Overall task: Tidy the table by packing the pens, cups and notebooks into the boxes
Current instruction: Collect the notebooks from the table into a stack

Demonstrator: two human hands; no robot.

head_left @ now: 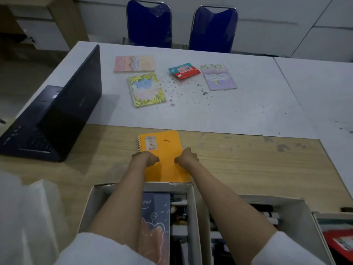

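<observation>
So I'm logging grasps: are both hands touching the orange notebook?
Touching. The head view shows the left hand and the right hand gripping the orange notebook's two side edges, fingers curled on it.

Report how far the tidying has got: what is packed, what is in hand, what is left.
Packed: a dark blue notebook and what look like pens lie in the left box; the next box also holds items, unclear which. In hand: the left hand and right hand grip the orange notebook. Left: the pink notebook, green notebook and purple notebook remain on the table.
</observation>
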